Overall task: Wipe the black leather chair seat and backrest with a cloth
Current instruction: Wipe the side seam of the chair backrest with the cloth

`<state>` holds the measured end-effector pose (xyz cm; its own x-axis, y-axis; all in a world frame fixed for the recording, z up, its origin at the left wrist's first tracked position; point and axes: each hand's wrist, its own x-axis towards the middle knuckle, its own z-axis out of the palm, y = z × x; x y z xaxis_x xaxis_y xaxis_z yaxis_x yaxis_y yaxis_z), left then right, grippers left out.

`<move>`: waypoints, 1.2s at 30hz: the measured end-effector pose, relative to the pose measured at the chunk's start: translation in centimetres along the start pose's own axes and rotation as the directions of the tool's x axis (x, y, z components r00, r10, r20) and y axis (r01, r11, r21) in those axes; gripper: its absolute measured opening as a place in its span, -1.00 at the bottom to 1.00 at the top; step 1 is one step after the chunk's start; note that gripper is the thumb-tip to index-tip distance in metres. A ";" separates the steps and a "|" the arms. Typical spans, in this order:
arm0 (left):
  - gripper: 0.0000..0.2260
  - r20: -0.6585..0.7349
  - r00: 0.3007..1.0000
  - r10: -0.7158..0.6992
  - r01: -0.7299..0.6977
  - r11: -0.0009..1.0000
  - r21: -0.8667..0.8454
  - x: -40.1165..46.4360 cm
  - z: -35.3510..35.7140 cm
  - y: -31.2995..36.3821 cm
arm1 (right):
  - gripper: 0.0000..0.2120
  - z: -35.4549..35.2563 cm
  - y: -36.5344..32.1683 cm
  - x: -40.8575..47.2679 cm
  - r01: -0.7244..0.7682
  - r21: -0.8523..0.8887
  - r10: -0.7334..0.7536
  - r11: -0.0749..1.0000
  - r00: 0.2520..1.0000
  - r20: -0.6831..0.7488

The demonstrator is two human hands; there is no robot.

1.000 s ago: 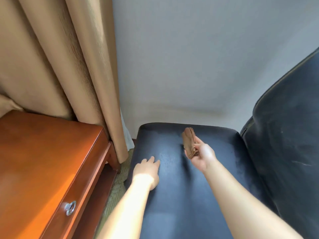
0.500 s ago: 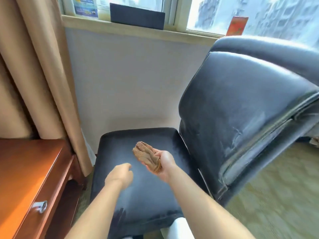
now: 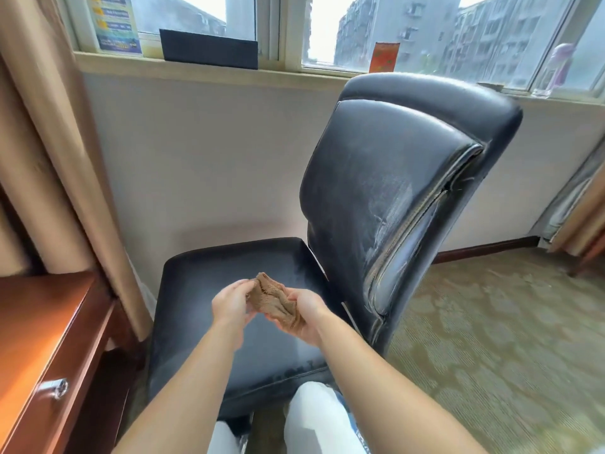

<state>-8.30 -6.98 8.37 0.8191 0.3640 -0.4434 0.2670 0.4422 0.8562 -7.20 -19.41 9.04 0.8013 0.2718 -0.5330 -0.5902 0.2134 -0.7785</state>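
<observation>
Bright daylight from window [image 3: 409, 31]; sheen on backrest [image 3: 393, 191]; wide-angle bending at edges; slight blur.

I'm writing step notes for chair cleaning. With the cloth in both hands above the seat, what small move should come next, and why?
Probably refold the cloth into a flat pad, then bring it to the backrest. Both the left hand and right hand grip it bunched up, off the seat, and the backrest shows pale smears.
</observation>
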 end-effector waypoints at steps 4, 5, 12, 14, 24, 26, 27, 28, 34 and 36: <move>-0.76 0.025 0.997 0.078 -0.078 0.997 -0.005 -0.6 -0.9 -0.7 | -0.73 0.6 0.9 0.2 0.019 -0.110 -0.029 0.994 0.996 -0.083; -0.75 0.046 0.994 0.100 -0.102 0.994 0.033 -0.7 -1.2 -0.9 | -0.73 0.9 1.0 0.4 0.026 -0.090 -0.036 0.996 0.994 -0.107; -0.45 0.215 0.970 0.115 -0.180 0.934 0.309 -2.3 -1.6 -0.2 | -0.64 1.7 1.9 1.6 0.019 0.235 0.004 0.972 0.995 -0.099; -0.40 0.192 0.979 0.070 -0.117 0.962 0.247 -2.8 -1.3 -0.2 | -0.78 1.4 2.2 1.2 0.030 0.180 -0.009 0.983 0.993 -0.117; -0.46 0.127 0.991 0.044 -0.078 0.959 0.272 -2.7 -0.3 -0.8 | -0.78 -0.4 1.4 -0.9 0.138 0.045 -0.115 0.989 0.935 -0.335; -0.54 0.152 0.988 0.010 -0.080 0.882 0.464 -3.1 -0.6 -1.0 | -0.78 -1.1 1.4 -1.4 0.152 0.104 -0.104 0.983 0.924 -0.367; -0.57 0.163 0.987 -0.009 -0.075 0.861 0.503 -3.4 -0.8 -1.1 | -0.81 -1.5 1.4 -1.6 0.149 0.131 -0.090 0.980 0.921 -0.379; -0.60 0.169 0.985 -0.026 -0.067 0.852 0.519 -3.9 -0.9 -1.1 | -0.82 -1.7 1.4 -1.9 0.155 0.149 -0.086 0.977 0.917 -0.391; -0.70 0.143 0.989 -0.035 -0.050 0.836 0.546 -6.0 -1.7 -1.1 | -0.78 -3.1 0.5 -4.1 0.204 0.234 -0.091 0.951 0.904 -0.418; -0.70 0.122 0.992 -0.022 -0.051 0.823 0.566 -6.4 -1.8 -1.1 | -0.85 -3.2 0.4 -4.5 0.174 0.235 -0.073 0.956 0.920 -0.385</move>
<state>-14.77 -8.33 9.80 0.8688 0.2511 -0.4268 0.4653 -0.1192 0.8771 -10.74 -23.53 10.03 0.8178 -0.1269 -0.5613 -0.4479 0.4720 -0.7593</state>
